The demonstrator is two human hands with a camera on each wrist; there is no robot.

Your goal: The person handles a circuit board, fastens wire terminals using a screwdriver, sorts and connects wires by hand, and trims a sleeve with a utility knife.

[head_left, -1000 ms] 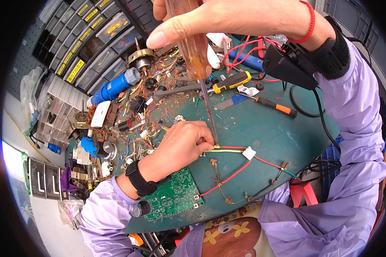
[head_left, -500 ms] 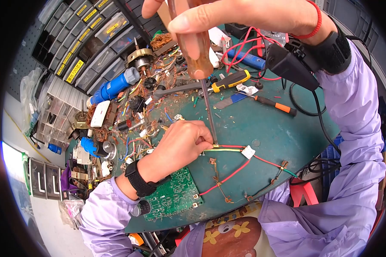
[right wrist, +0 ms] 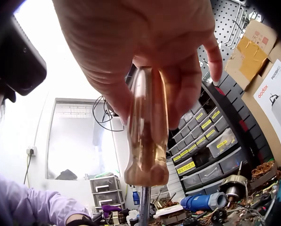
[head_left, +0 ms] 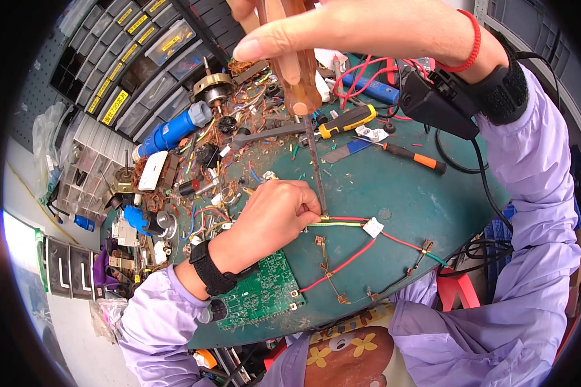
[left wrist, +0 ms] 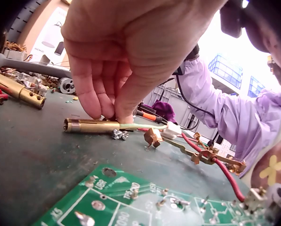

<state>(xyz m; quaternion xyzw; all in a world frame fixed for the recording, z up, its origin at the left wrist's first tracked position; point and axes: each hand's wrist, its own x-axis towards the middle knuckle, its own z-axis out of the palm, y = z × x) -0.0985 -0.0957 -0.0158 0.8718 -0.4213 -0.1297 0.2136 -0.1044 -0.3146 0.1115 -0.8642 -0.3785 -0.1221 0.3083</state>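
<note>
Screwdriver (head_left: 301, 93) in curled right grip (head_left: 361, 33), brass connector (head_left: 326, 218) in pinched left grip (head_left: 272, 209).

Your screwdriver (right wrist: 147, 136) is standing over the table (head_left: 407, 200), left of the connector (head_left: 373, 227) and behind the circuit board (head_left: 265, 291).

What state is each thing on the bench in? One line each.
Right hand: gripping the clear-handled screwdriver
Clear-handled screwdriver: near upright, tip down
Left hand: fingers curled, pinching at the brass tube
Brass tube: on its side, green wire at one end
White connector: wired
Circuit board: lying flat
Orange screwdriver: lying down, not held
Blue plug: on its side, not held
</note>
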